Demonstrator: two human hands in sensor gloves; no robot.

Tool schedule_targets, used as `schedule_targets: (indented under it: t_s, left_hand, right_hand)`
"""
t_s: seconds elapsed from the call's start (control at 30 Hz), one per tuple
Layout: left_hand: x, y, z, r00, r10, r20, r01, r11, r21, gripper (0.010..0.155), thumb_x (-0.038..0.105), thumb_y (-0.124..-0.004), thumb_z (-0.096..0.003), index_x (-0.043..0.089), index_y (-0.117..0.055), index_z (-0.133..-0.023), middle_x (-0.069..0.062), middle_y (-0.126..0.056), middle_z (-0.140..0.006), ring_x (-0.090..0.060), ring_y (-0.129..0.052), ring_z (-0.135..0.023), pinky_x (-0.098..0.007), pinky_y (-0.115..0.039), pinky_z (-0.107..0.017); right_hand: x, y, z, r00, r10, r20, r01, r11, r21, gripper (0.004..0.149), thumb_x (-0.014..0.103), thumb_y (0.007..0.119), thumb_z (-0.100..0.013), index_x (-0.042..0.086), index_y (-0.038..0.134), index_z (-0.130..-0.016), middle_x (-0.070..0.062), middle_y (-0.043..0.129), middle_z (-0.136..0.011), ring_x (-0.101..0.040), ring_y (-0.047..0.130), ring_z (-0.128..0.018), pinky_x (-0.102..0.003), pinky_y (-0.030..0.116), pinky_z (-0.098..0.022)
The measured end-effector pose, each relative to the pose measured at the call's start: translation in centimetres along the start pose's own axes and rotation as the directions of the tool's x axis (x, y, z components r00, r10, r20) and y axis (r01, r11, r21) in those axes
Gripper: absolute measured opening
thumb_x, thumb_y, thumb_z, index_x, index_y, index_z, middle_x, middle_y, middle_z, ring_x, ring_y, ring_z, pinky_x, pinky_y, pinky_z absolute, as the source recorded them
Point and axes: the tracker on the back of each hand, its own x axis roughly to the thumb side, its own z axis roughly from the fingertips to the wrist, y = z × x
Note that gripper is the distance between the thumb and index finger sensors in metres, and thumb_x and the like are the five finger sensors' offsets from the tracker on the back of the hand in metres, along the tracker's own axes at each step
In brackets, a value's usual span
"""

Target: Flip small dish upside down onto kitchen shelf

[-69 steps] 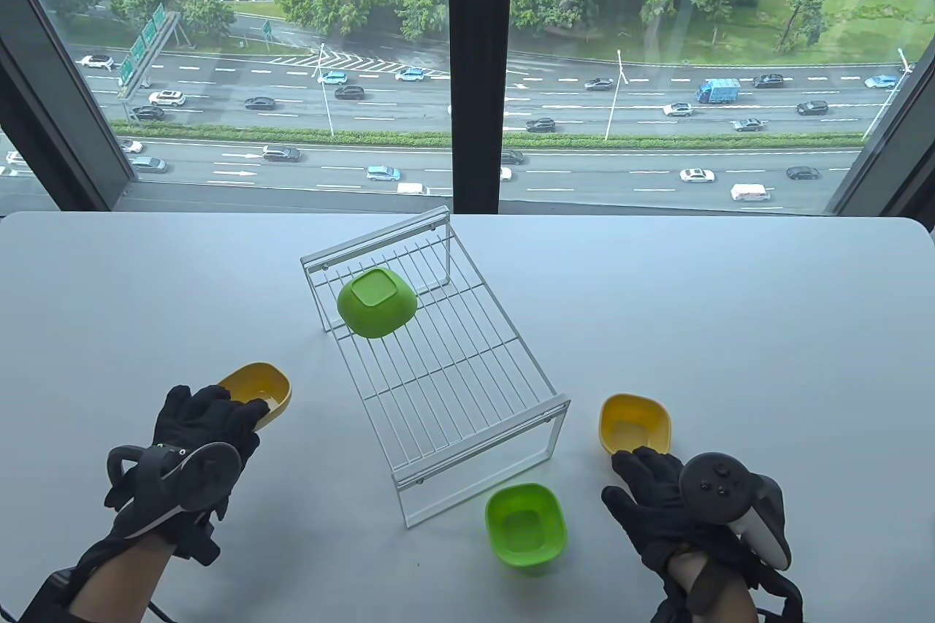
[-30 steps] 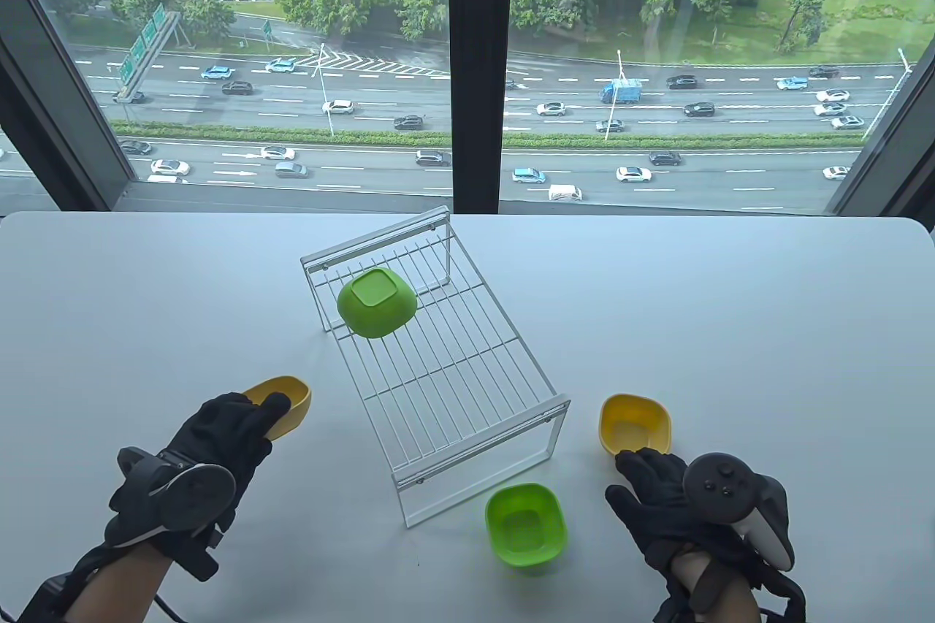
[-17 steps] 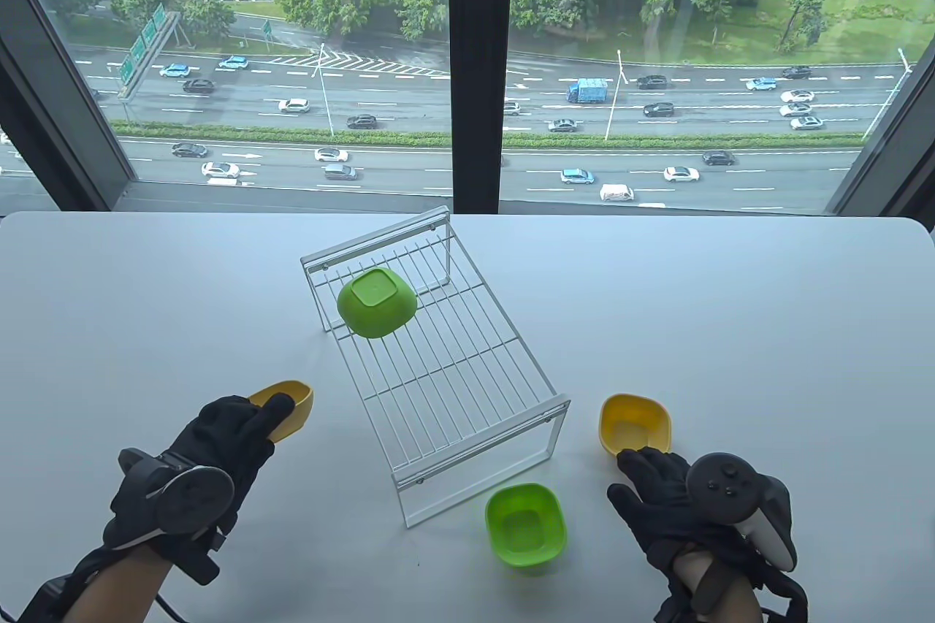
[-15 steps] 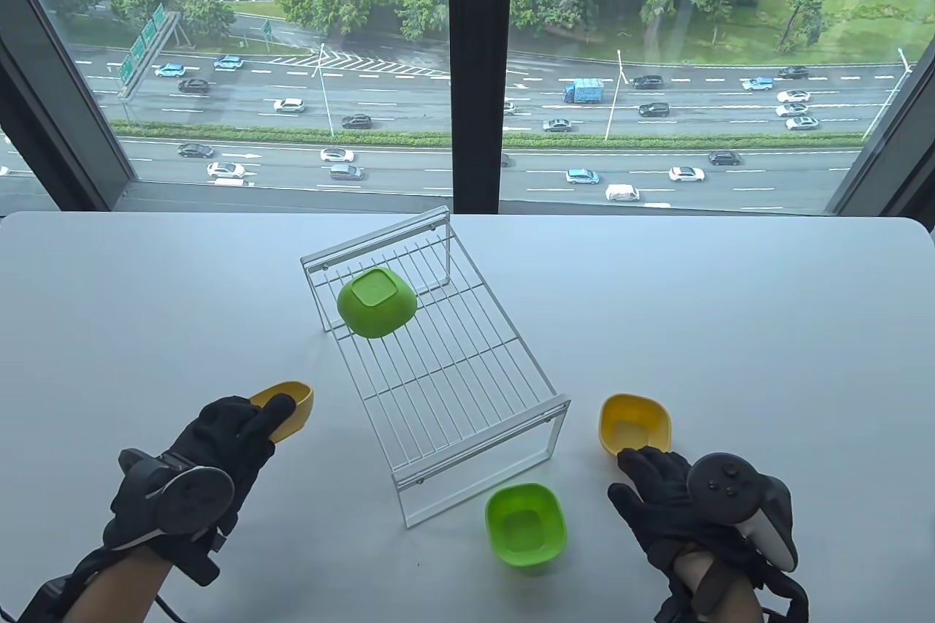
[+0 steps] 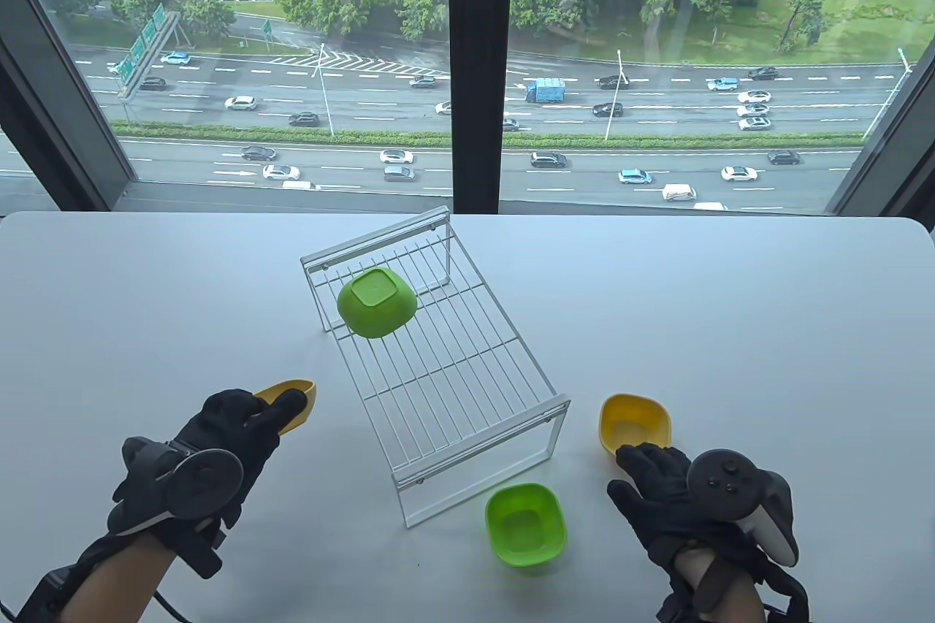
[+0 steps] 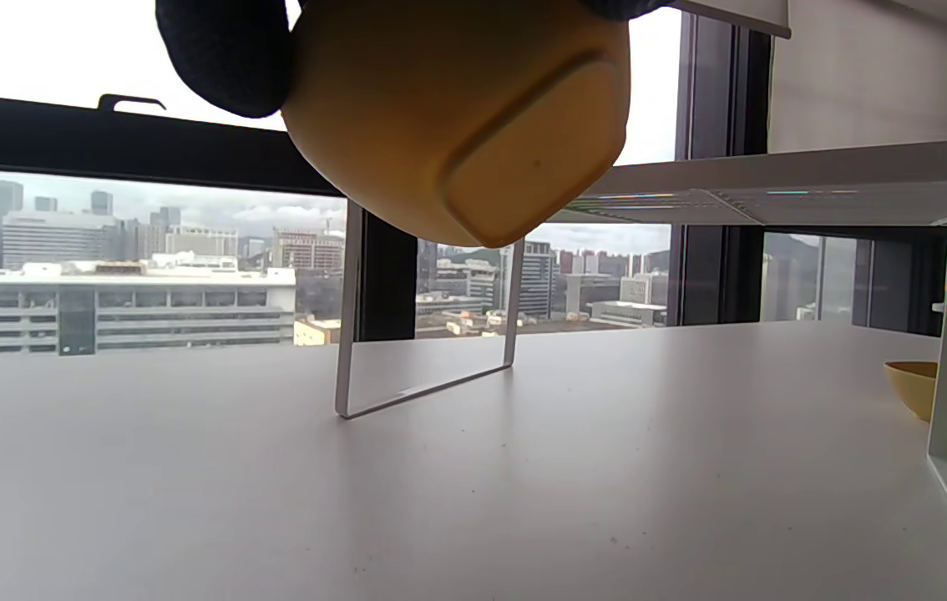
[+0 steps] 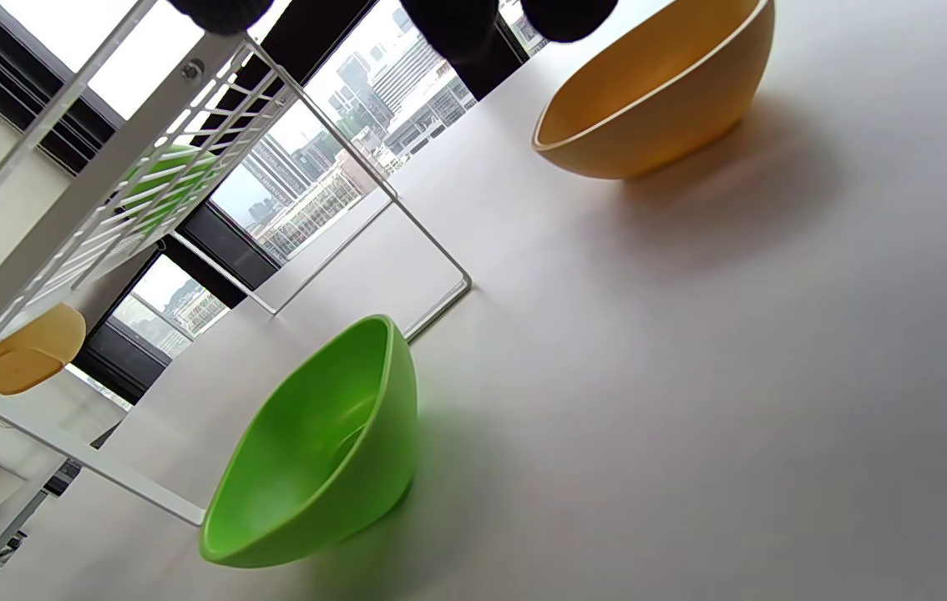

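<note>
My left hand (image 5: 241, 426) grips a small yellow dish (image 5: 296, 398) and holds it lifted off the table, left of the white wire shelf (image 5: 445, 367). In the left wrist view the dish's underside (image 6: 473, 125) shows with a fingertip (image 6: 223, 50) on its side. A green dish (image 5: 376, 302) lies upside down on the shelf's far end. My right hand (image 5: 657, 484) rests on the table, holding nothing, just below a second yellow dish (image 5: 634, 424), which also shows in the right wrist view (image 7: 657, 92).
An upright green dish (image 5: 526, 524) stands on the white table (image 5: 730, 331) in front of the shelf's near end and shows in the right wrist view (image 7: 315, 451). A window runs along the table's far edge.
My left hand has lifted the yellow dish off the table, moved it right toward the shelf and tilted it. My right hand has barely moved.
</note>
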Motion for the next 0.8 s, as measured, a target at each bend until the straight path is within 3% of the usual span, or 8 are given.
schedule_targets:
  t_s: [0.27, 0.5, 0.8]
  left_hand:
    - [0.7, 2.2, -0.4, 0.996, 0.084, 0.013, -0.084, 0.994, 0.068, 0.063, 0.042, -0.060, -0.0499, 0.048, -0.034, -0.108, 0.001, -0.068, -0.096, -0.030, -0.069, -0.096, -0.053, -0.078, -0.069]
    - [2.9, 2.5, -0.6, 0.989, 0.127, 0.073, -0.132, 0.989, 0.062, 0.075, 0.051, -0.071, -0.0474, 0.046, -0.026, -0.107, 0.000, -0.064, -0.096, -0.031, -0.068, -0.096, -0.049, -0.081, -0.068]
    - [6.1, 2.7, -1.6, 0.985, 0.106, 0.134, -0.119, 0.988, 0.100, 0.077, 0.046, -0.076, -0.0475, 0.045, -0.026, -0.106, 0.002, -0.067, -0.092, -0.029, -0.073, -0.093, -0.046, -0.086, -0.065]
  right_hand:
    - [0.0, 0.0, -0.1, 1.000, 0.004, -0.001, -0.004, 1.000, -0.006, 0.075, 0.061, 0.062, -0.052, 0.016, 0.048, -0.109, -0.022, 0.037, -0.116, -0.051, 0.022, -0.101, -0.069, 0.032, -0.071]
    - [0.0, -0.1, 0.0, 1.000, 0.005, 0.009, -0.005, 1.000, -0.016, 0.074, 0.061, 0.062, -0.052, 0.016, 0.048, -0.109, -0.021, 0.037, -0.116, -0.051, 0.022, -0.101, -0.069, 0.032, -0.071]
    - [-0.1, -0.2, -0.1, 1.000, 0.003, 0.016, -0.003, 1.000, -0.018, 0.075, 0.061, 0.062, -0.052, 0.016, 0.048, -0.109, -0.021, 0.037, -0.116, -0.051, 0.022, -0.102, -0.069, 0.032, -0.071]
